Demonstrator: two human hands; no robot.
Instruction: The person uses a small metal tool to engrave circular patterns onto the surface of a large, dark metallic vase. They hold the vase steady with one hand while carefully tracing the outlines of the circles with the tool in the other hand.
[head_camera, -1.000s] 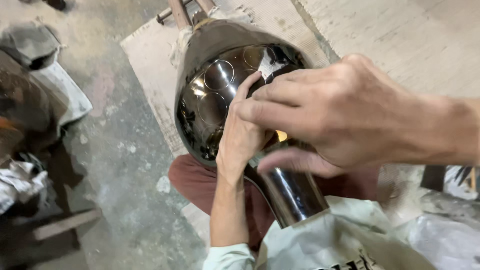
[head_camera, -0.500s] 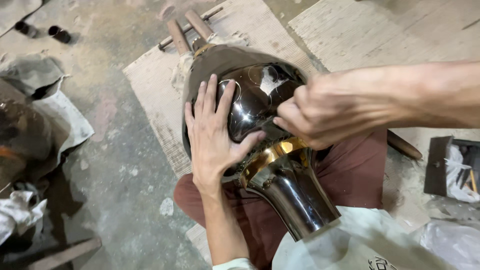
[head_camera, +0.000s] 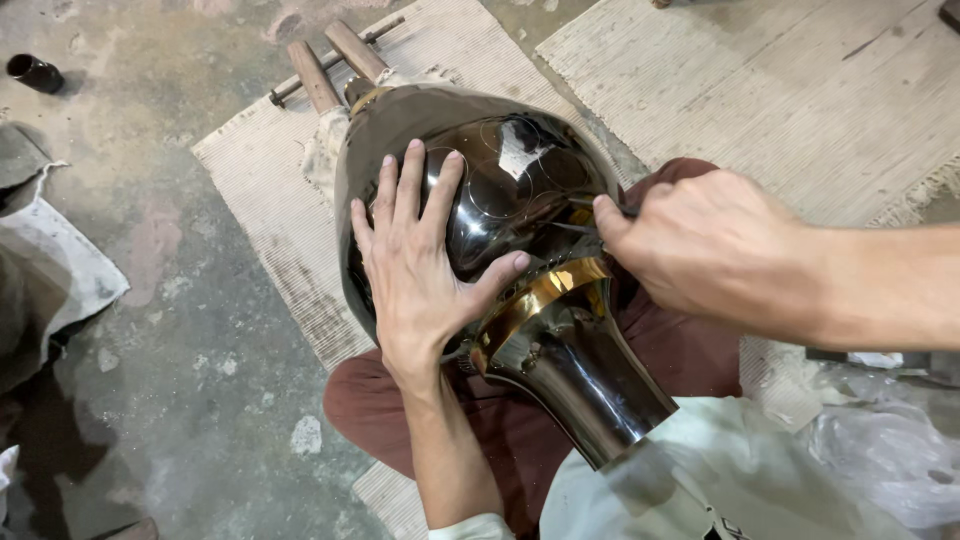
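On the person's lap, over dark red trousers, lies a large dark polished metal vase, its round belly pointing away and its narrow neck toward the body. A brass-coloured band rings the shoulder where belly meets neck. The far end of the vase rests near 2 wooden handles on a woven mat spread over the concrete floor.

The left hand lies flat on the belly, fingers spread open, palm pressing the shiny surface to steady it. The right hand is closed in a pinch on a thin dark tool, whose tip meets the metal just beside several faint scribed circles.

To my eye this is fine marking work on a slippery curve. It would go best with the flat hand bearing down firmly so the vase cannot roll, the tool hand braced against the metal, and short, light, controlled strokes, since a slip would scar the polish.
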